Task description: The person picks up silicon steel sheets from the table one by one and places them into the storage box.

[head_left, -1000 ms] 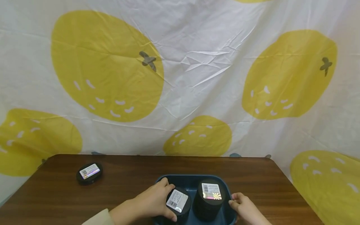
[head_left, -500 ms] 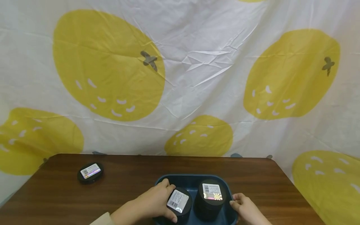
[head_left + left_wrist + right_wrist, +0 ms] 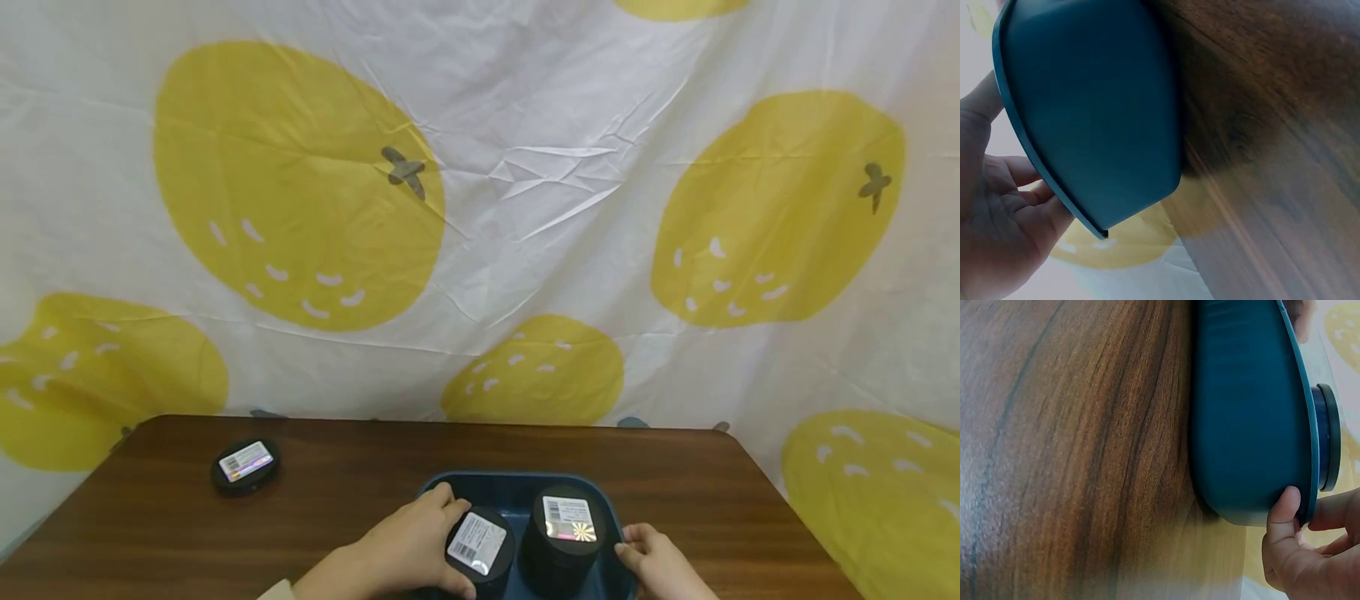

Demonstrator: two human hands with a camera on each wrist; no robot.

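Observation:
A dark blue-green plastic bin (image 3: 517, 476) stands on the table near the front edge of the head view. Inside it, at left, is a round black container (image 3: 480, 543) with a white label, and my left hand (image 3: 412, 542) grips it by its sides. A taller black cylinder (image 3: 568, 533), also labelled, stands beside it in the bin; whether it is a stack I cannot tell. My right hand (image 3: 663, 562) pinches the bin's right rim, with thumb and fingers on either side in the right wrist view. The left wrist view hides the held container behind the bin wall (image 3: 1091, 112).
Another flat round black container (image 3: 245, 467) with a label lies at the left back of the brown wooden table (image 3: 330, 467). Behind the table's far edge hangs a white cloth (image 3: 547, 250) printed with yellow fruit.
The head view has tilted slightly, so everything sits a little lower in it. Both hands keep their hold, and the bin and containers show no clear movement.

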